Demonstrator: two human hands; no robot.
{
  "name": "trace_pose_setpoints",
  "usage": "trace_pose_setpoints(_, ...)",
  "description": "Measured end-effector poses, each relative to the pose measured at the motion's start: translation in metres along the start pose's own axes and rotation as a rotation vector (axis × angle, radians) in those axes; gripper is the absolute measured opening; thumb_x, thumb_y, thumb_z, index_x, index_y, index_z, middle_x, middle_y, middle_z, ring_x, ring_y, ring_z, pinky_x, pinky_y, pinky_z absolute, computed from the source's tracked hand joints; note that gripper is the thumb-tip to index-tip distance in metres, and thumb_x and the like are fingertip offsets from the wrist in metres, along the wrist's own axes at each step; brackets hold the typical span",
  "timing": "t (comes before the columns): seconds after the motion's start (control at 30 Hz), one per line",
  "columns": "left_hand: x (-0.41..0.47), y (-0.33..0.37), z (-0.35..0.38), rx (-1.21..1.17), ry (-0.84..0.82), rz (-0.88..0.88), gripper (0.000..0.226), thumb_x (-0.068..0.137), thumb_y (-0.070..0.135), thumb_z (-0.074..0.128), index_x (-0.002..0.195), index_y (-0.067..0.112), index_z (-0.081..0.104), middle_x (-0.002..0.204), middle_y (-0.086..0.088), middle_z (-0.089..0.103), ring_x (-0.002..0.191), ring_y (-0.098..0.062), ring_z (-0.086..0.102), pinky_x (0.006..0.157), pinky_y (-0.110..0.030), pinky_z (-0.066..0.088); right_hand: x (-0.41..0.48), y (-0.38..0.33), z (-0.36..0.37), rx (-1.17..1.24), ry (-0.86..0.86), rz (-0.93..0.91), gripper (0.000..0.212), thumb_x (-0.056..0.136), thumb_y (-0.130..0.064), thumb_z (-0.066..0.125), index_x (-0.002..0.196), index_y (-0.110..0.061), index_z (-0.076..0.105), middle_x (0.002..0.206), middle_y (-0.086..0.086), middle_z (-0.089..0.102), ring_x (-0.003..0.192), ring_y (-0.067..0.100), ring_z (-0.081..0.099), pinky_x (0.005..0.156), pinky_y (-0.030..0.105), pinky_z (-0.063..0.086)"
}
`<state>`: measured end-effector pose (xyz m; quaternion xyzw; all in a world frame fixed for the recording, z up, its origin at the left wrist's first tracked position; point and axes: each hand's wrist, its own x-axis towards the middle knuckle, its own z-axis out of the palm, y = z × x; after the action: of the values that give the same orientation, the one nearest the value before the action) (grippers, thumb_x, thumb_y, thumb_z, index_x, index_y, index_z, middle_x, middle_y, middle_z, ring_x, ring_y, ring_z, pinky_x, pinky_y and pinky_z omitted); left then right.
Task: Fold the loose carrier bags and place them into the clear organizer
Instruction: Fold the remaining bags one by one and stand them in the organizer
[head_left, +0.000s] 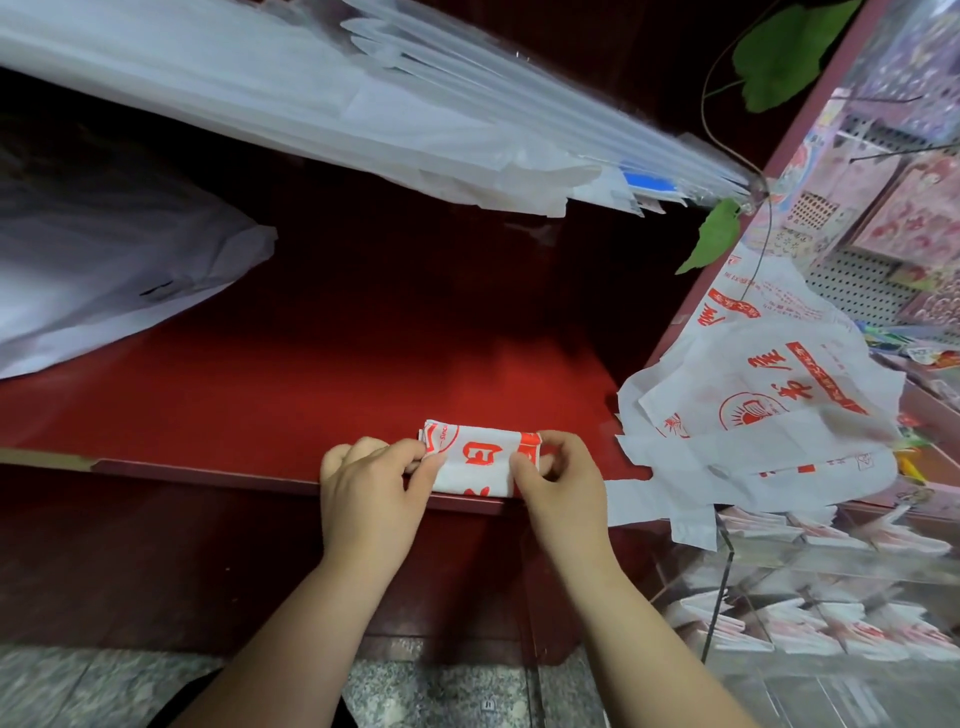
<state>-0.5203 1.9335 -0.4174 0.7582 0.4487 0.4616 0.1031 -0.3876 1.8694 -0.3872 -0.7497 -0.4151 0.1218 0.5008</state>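
A white carrier bag with red print, folded into a small rectangle (475, 460), lies at the front edge of the red shelf (311, 395). My left hand (366, 486) pinches its left end. My right hand (558, 480) pinches its right end. A heap of loose white bags with red print (769, 415) lies on the shelf to the right, some ends hanging over the edge. The clear organizer (831, 587) stands at the lower right with several folded bags inside its compartments.
Large white plastic sheets (260, 88) hang over the shelf at the top, and a white bundle (104, 270) lies at the left. A rack of pink packaged goods (883, 208) and green leaves (717, 239) are at the right. Grey stone floor (78, 686) shows below.
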Motion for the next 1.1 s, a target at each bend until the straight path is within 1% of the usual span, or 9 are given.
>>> trace_pose_setpoints(0.17, 0.001, 0.006, 0.006, 0.105, -0.035, -0.023, 0.016, 0.069, 0.03, 0.064, 0.059, 0.017, 0.065, 0.043, 0.007, 0.051, 0.048, -0.023, 0.054, 0.063, -0.031, 0.02, 0.001, -0.001, 0.007, -0.133, 0.005, -0.003, 0.035, 0.086, -0.01, 0.055, 0.119, -0.014, 0.048, 0.069, -0.012, 0.046, 0.072, 0.014, 0.052, 0.067, 0.021, 0.04)
trace_pose_setpoints(0.3, 0.003, 0.006, 0.01, 0.072, -0.008, -0.099, 0.032, 0.072, 0.024, 0.072, 0.099, 0.008, 0.065, 0.07, -0.003, 0.066, 0.075, -0.03, 0.059, 0.074, -0.032, 0.022, 0.002, -0.002, 0.011, -0.257, -0.001, -0.01, 0.028, 0.085, -0.011, 0.053, 0.113, -0.016, 0.056, 0.081, -0.005, 0.054, 0.092, 0.028, 0.057, 0.077, 0.033, 0.045)
trace_pose_setpoints(0.4, 0.003, 0.009, 0.011, 0.08, 0.009, 0.134, 0.039, 0.081, 0.031, 0.046, 0.113, 0.012, 0.057, 0.104, -0.01, 0.067, 0.104, -0.022, 0.046, 0.092, -0.035, 0.023, 0.002, -0.005, 0.012, -0.291, 0.01, -0.023, 0.023, 0.085, -0.011, 0.053, 0.107, -0.016, 0.059, 0.077, -0.006, 0.054, 0.086, 0.027, 0.056, 0.08, 0.034, 0.044)
trace_pose_setpoints(0.5, 0.0, 0.013, 0.018, 0.1, -0.097, 0.317, 0.042, 0.082, 0.027, 0.038, 0.11, 0.013, 0.065, 0.113, -0.006, 0.067, 0.116, -0.021, 0.049, 0.103, -0.036, 0.017, 0.004, -0.006, 0.012, -0.31, 0.005, -0.039, 0.022, 0.086, -0.012, 0.053, 0.106, -0.014, 0.06, 0.075, -0.008, 0.052, 0.075, 0.017, 0.05, 0.087, 0.035, 0.041)
trace_pose_setpoints(0.67, -0.004, 0.012, 0.022, 0.286, -0.246, 0.288, 0.048, 0.08, 0.037, 0.035, 0.1, 0.013, 0.071, 0.104, -0.004, 0.071, 0.101, -0.022, 0.065, 0.093, -0.037, 0.027, 0.007, -0.012, 0.009, -0.351, -0.054, -0.018, 0.022, 0.09, -0.017, 0.051, 0.11, -0.015, 0.058, 0.072, -0.015, 0.049, 0.08, 0.017, 0.051, 0.09, 0.034, 0.04)
trace_pose_setpoints(0.8, -0.005, 0.008, 0.022, 0.319, -0.269, 0.311, 0.058, 0.071, 0.054, 0.04, 0.101, 0.015, 0.071, 0.105, -0.003, 0.07, 0.101, -0.02, 0.066, 0.094, -0.037, 0.039, 0.011, -0.014, 0.008, -0.344, -0.091, 0.011, 0.035, 0.089, -0.013, 0.05, 0.123, -0.017, 0.049, 0.108, 0.003, 0.062, 0.103, 0.022, 0.055, 0.093, 0.035, 0.039)
trace_pose_setpoints(0.87, -0.005, 0.005, 0.021, 0.351, -0.304, 0.347, 0.067, 0.054, 0.062, 0.061, 0.102, 0.016, 0.071, 0.106, -0.002, 0.07, 0.1, -0.019, 0.066, 0.086, -0.039, 0.05, 0.013, -0.011, 0.008, -0.417, -0.066, -0.026, 0.041, 0.087, -0.01, 0.049, 0.128, -0.016, 0.046, 0.117, 0.005, 0.056, 0.108, 0.023, 0.05, 0.091, 0.032, 0.037)
trace_pose_setpoints(0.97, -0.004, 0.002, 0.02, 0.351, -0.334, 0.386, 0.087, 0.024, 0.05, 0.086, 0.101, 0.014, 0.071, 0.105, -0.004, 0.07, 0.097, -0.021, 0.067, 0.079, -0.043, 0.052, 0.012, -0.009, 0.01, -0.558, 0.089, -0.307, 0.034, 0.078, -0.011, 0.047, 0.107, -0.011, 0.064, 0.109, 0.009, 0.062, 0.097, 0.031, 0.058, 0.078, 0.034, 0.045)
trace_pose_setpoints(1.1, -0.002, -0.004, 0.015, 0.319, -0.3, 0.407, 0.087, 0.018, 0.038, 0.091, 0.099, 0.013, 0.071, 0.1, -0.003, 0.071, 0.092, -0.019, 0.069, 0.073, -0.042, 0.054, 0.004, 0.005, 0.014, -0.601, -0.139, -0.55, 0.038, 0.083, -0.029, 0.041, 0.097, -0.009, 0.07, 0.107, 0.011, 0.068, 0.099, 0.029, 0.065, 0.086, 0.046, 0.047)
